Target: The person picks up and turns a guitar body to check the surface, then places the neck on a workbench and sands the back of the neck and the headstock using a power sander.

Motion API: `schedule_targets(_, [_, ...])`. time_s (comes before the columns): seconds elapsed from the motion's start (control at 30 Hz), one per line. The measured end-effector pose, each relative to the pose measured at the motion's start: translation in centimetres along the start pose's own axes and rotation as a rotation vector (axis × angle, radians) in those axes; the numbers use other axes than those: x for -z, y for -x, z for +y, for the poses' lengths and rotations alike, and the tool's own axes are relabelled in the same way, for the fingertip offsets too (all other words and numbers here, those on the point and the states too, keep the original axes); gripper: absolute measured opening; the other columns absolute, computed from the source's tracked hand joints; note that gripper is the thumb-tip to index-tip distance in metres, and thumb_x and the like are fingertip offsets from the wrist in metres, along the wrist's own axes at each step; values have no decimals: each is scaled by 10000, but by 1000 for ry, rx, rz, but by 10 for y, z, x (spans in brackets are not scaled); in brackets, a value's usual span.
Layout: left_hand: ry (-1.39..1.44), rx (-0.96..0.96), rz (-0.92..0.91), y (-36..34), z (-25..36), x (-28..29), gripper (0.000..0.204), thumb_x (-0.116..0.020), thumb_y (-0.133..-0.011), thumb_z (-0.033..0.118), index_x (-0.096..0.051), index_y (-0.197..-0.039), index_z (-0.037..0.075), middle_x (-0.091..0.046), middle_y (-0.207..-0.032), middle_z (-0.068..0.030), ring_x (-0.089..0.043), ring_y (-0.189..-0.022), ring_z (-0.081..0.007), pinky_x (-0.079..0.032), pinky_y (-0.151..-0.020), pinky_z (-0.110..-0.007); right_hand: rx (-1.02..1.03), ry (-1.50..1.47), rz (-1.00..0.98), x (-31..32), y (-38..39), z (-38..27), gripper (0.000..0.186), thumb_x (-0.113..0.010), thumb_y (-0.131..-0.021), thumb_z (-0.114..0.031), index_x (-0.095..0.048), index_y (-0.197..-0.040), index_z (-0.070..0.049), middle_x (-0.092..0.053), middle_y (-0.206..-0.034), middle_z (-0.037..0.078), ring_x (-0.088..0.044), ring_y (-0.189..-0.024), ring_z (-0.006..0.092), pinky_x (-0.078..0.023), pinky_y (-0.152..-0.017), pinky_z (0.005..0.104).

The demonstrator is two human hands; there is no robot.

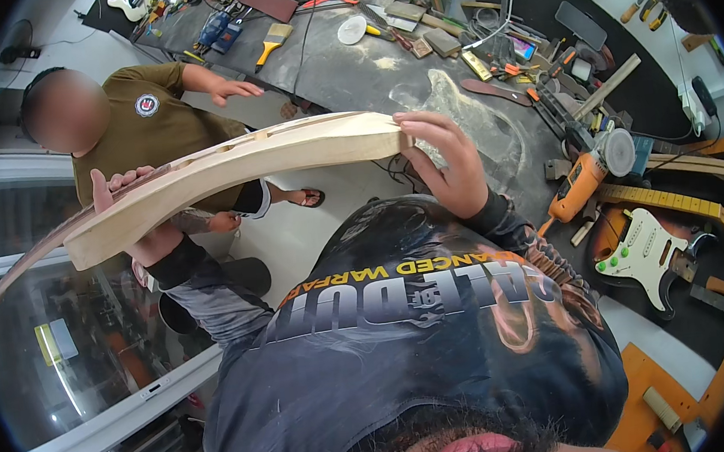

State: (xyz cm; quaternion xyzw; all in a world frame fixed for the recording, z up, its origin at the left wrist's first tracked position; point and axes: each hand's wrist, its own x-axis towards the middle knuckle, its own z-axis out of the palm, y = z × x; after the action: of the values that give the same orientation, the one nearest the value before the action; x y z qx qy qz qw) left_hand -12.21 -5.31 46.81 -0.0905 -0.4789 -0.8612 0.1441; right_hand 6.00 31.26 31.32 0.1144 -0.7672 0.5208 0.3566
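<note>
A long pale wooden piece (245, 167), gently curved in the fisheye view, is held sideways at chest height, with a thinner, darker strip (37, 254) along its top, reaching past the left end. My left hand (122, 187) grips it toward the left, fingers over the far edge; part of the hand is hidden behind the wood. My right hand (444, 163) holds the right end, fingertips on the top edge and thumb underneath.
A co-worker (129, 117) stands ahead-left, one hand reaching toward the dusty, tool-strewn bench (322, 66). An orange power tool (578, 185) and an electric guitar (644, 249) lie at right. A glass-panelled frame (61, 330) is at left.
</note>
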Motion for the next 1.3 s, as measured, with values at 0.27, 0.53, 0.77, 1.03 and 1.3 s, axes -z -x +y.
schedule_targets(0.27, [40, 76, -24, -1, -9, -5, 348, -630, -1121, 362, -630, -891, 100, -641, -838, 7, -669, -864, -159, -569, -950, -440, 22, 256, 34, -7, 9, 14, 506, -722, -907, 62, -658, -1396, -55, -673, -1374, 152, -684, -1213, 373, -579, -1008, 420])
schedule_targets(0.53, [298, 291, -175, -30, -14, 20, 360, -601, -1128, 334, -614, -851, 103, -626, -805, -2, -654, -865, -169, -507, -1054, -468, -393, -21, -51, -18, 23, 44, 523, -700, -936, 52, -617, -1444, -40, -683, -1378, 158, -665, -1291, 287, -541, -1094, 390])
schedule_targets(0.77, [244, 157, -254, -27, -18, 37, 202, -601, -1041, 152, -544, -850, 120, -581, -869, -10, -620, -945, -176, -468, -1045, -440, -629, -477, -29, -27, 27, 53, 493, -644, -1035, -20, -557, -1519, 25, -656, -1464, 170, -662, -1320, 232, -522, -1125, 352])
schedule_targets(1.03, [347, 46, -389, 4, -25, 23, 151, -647, -882, 62, -565, -989, 129, -554, -896, -9, -555, -935, -174, -431, -1046, -424, -1138, -1230, -44, -22, 16, 67, 518, -571, -1140, -341, -581, -1465, 62, -663, -1459, 168, -688, -1259, 228, -554, -1059, 334])
schedule_targets(1.3, [386, -35, -559, 5, -81, 38, 210, -654, -816, 93, -596, -1017, 107, -506, -877, -58, -489, -923, -208, -416, -1039, -462, -1210, -898, -147, -30, 60, 116, 423, -629, -1098, -386, -707, -1317, -32, -770, -1216, 66, -741, -1080, 176, -594, -974, 369])
